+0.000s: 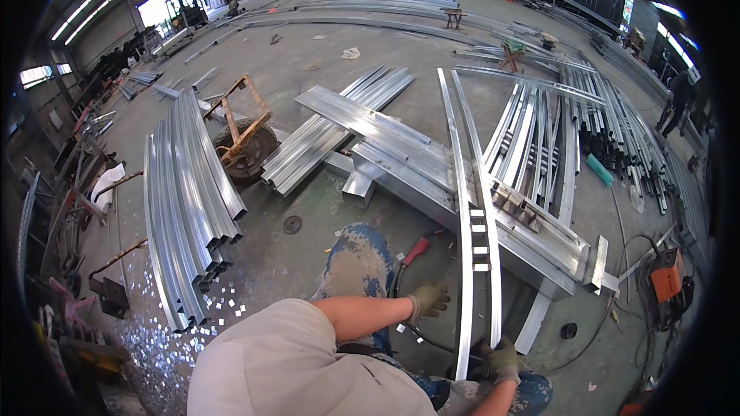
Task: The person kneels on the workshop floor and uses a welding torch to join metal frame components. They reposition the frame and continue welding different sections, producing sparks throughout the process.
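A long, narrow metal frame [465, 293] of two silver rails, with short cross pieces [480, 249] between them, slants away from me over a stack of metal profiles. My right hand [502, 362], in a greenish work glove, is closed round the near end of its right rail. Left of the frame, my left hand [429, 302], gloved too, is stretched out with its fingers apart and holds nothing. Closest to it lies a red-handled tool [415, 251] on a black cable, by my knee. The fingertips of my right hand are partly hidden by the rail.
Silver channels [185, 200] lie stacked at the left, with small metal pieces [223, 304] scattered on the floor. A rusty wheeled cart [245, 142] stands beyond. More ladder-like frames [524, 135] lie to the right, near an orange machine [666, 276]. Another person [680, 98] stands far right.
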The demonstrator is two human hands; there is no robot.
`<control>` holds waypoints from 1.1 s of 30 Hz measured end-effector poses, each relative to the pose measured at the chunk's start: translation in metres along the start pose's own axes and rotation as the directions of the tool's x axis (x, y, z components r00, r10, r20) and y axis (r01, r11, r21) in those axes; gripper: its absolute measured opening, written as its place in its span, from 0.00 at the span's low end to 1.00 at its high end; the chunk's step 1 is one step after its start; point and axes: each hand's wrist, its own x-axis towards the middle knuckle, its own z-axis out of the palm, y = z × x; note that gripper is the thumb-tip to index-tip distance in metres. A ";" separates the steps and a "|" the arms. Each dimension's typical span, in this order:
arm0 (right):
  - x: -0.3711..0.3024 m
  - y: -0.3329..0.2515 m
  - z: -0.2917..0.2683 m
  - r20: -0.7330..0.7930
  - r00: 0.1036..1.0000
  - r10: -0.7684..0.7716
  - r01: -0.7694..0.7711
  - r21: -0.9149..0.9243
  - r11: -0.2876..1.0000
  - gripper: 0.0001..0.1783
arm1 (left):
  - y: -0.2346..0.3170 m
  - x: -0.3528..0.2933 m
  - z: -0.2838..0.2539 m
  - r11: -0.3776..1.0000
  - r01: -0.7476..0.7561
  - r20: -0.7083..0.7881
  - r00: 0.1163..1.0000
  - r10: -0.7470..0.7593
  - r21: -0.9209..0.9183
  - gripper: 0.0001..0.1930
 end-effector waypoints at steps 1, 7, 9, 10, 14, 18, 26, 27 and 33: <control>0.003 0.000 0.009 0.067 0.997 -0.035 0.032 0.051 0.998 0.32 | -0.022 0.004 -0.018 1.000 -0.007 0.085 0.996 0.009 -0.029 0.37; -0.034 -0.041 0.012 0.176 0.983 -0.040 0.026 0.081 0.996 0.31 | -0.024 -0.090 0.041 0.984 0.066 0.194 0.976 -0.098 0.166 0.39; -0.041 -0.057 0.022 0.238 0.971 -0.031 0.000 0.127 0.992 0.31 | -0.047 -0.108 0.045 0.982 0.083 0.085 0.992 -0.098 0.168 0.36; -0.036 -0.049 0.033 0.256 0.965 -0.063 0.020 0.168 0.986 0.30 | -0.058 -0.104 0.044 0.985 -0.097 0.111 0.991 0.081 0.146 0.42; -0.021 -0.032 0.074 0.191 0.979 -0.077 0.045 0.165 0.985 0.33 | -0.115 -0.049 0.014 0.949 -0.206 -0.057 0.973 0.225 0.237 0.56; -0.032 -0.044 0.078 0.207 0.976 -0.071 0.015 0.261 0.965 0.35 | -0.118 -0.049 0.013 0.924 -0.225 -0.082 0.962 0.262 0.310 0.58; -0.062 -0.093 -0.010 0.022 0.994 -0.110 0.105 0.169 0.980 0.25 | -0.008 -0.154 0.109 0.933 -0.181 -0.128 0.965 0.230 0.311 0.43; -0.062 -0.109 -0.018 0.068 0.991 -0.118 0.107 0.150 0.983 0.25 | -0.047 -0.102 0.096 0.925 -0.286 -0.106 0.942 0.319 0.249 0.46; -0.031 -0.100 -0.084 0.083 0.991 -0.109 0.100 0.104 0.989 0.23 | -0.002 -0.109 0.164 0.970 -0.156 -0.204 0.960 0.193 0.184 0.46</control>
